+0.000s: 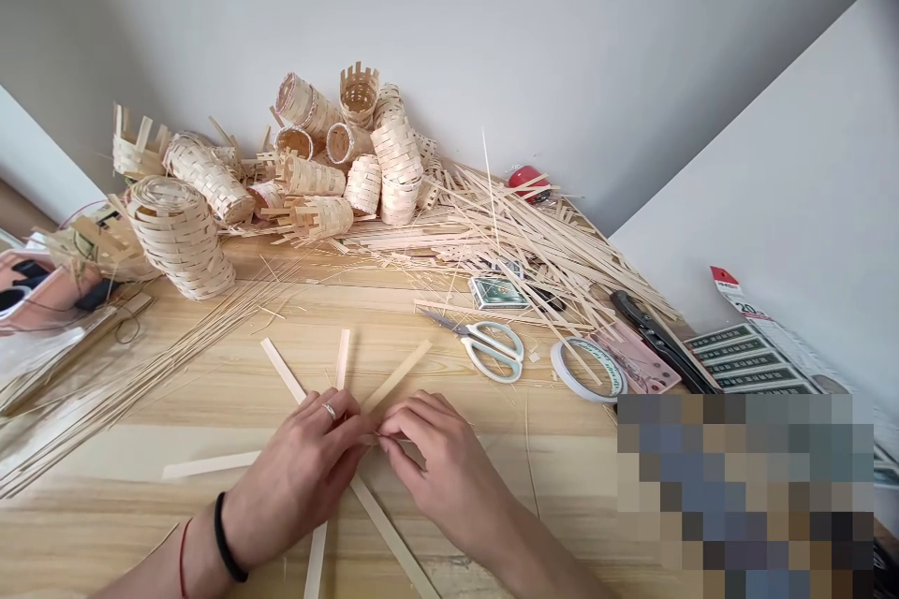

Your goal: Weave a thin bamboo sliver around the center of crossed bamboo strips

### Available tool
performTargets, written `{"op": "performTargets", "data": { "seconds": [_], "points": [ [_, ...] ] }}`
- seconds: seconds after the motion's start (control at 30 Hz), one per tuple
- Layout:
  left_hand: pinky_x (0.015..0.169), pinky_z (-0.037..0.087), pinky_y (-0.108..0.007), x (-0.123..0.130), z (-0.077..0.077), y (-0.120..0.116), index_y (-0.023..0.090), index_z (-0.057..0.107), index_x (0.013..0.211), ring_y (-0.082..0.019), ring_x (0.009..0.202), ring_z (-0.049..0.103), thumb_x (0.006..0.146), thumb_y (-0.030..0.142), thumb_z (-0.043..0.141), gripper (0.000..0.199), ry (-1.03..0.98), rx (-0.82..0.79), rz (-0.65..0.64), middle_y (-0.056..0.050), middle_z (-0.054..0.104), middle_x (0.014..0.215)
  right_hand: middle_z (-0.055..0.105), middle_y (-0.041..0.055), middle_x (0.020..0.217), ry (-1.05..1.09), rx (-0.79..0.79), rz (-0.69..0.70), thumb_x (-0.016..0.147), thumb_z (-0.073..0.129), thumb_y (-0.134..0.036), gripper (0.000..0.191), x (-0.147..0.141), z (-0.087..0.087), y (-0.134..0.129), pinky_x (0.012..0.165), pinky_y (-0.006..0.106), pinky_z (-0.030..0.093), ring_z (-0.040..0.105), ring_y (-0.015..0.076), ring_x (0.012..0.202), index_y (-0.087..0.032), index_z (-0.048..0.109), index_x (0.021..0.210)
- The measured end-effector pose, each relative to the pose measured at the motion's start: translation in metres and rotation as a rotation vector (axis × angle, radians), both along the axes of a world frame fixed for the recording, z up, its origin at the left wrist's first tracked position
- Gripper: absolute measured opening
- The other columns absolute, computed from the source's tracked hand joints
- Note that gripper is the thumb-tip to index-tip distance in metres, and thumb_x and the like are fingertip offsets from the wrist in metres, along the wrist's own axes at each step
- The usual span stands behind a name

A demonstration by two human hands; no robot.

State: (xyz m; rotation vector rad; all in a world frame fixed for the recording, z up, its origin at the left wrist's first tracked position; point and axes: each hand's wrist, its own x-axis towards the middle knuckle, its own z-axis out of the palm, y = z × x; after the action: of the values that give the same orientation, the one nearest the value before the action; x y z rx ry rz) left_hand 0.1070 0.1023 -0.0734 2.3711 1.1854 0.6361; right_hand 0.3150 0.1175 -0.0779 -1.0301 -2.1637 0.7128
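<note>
Several flat pale wood strips (394,538) cross beneath my hands and fan out over the table like spokes. My left hand (302,463), with a ring and a black wrist band, is closed over their crossing point, thumb and fingers pinched there. Fingertip to fingertip with it, my right hand (439,449) pinches at the right side of the crossing. What lies between the right fingertips is too small to make out. The hands hide the centre where the strips meet. White-handled scissors (495,351) lie beyond my right hand, blades pointing left.
Woven baskets (358,178) are heaped against the wall, beside a pile of loose strips (534,225). A tape roll (588,370), a small green box (497,292) and a black-handled tool (660,337) lie to the right. Thin canes (161,365) stretch along the left.
</note>
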Motion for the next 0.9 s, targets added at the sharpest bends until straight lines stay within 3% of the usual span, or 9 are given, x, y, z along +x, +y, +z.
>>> {"op": "performTargets", "data": {
  "seconds": [0.13,0.2,0.33,0.47,0.67,0.9],
  "points": [
    [0.08,0.051,-0.035,0.0,-0.003,0.001,0.021,0.063,0.101,-0.021,0.088,0.059,0.103,0.012,0.049,0.017,-0.016,0.017,0.0,-0.005,0.063,0.097,0.071,0.0015,0.091,-0.005,-0.106,0.062,0.09,0.073,-0.01,0.011,0.003,0.01,0.0,0.085,0.035,0.046,0.061,0.0205,0.092,-0.018,0.067,0.09],
    [0.079,0.05,-0.033,-0.001,-0.003,0.002,0.021,0.064,0.099,-0.02,0.087,0.059,0.103,0.012,0.049,0.018,-0.019,0.027,-0.013,-0.005,0.063,0.097,0.071,0.0019,0.094,-0.004,-0.19,0.118,0.098,0.067,-0.018,0.004,0.007,0.018,0.003,0.088,0.035,0.047,0.062,0.0201,0.095,-0.019,0.069,0.094],
    [0.079,0.05,-0.033,-0.003,-0.003,0.002,0.021,0.065,0.102,-0.02,0.087,0.06,0.103,0.011,0.048,0.02,-0.012,0.023,-0.042,-0.005,0.063,0.099,0.069,0.0012,0.095,-0.025,-0.265,0.163,0.102,0.06,-0.013,0.012,0.012,0.025,0.007,0.083,0.03,0.049,0.063,0.0173,0.092,-0.02,0.069,0.096],
    [0.08,0.05,-0.032,-0.003,0.0,0.001,0.021,0.064,0.095,-0.019,0.088,0.061,0.101,0.007,0.048,0.022,-0.022,0.001,-0.042,-0.005,0.064,0.099,0.066,0.001,0.095,-0.103,-0.167,0.149,0.089,0.074,-0.006,0.015,0.008,0.013,0.005,0.083,0.031,0.049,0.062,0.0193,0.093,-0.02,0.068,0.091],
    [0.08,0.051,-0.033,-0.002,0.011,0.001,0.021,0.064,0.097,-0.019,0.087,0.062,0.099,0.01,0.051,0.017,-0.037,-0.017,-0.067,-0.005,0.066,0.097,0.064,0.0024,0.089,-0.161,0.052,0.142,0.094,0.066,-0.008,0.014,0.0,-0.001,0.001,0.078,0.033,0.049,0.059,0.0193,0.084,-0.018,0.064,0.086],
    [0.076,0.054,-0.032,-0.002,0.019,-0.002,0.02,0.064,0.103,-0.019,0.086,0.064,0.101,0.008,0.045,0.023,-0.035,-0.036,-0.102,-0.006,0.068,0.096,0.063,0.0043,0.088,-0.239,0.049,0.097,0.091,0.064,-0.005,0.014,-0.002,0.003,-0.002,0.074,0.034,0.048,0.059,0.0206,0.08,-0.017,0.06,0.084]
  ]
}}
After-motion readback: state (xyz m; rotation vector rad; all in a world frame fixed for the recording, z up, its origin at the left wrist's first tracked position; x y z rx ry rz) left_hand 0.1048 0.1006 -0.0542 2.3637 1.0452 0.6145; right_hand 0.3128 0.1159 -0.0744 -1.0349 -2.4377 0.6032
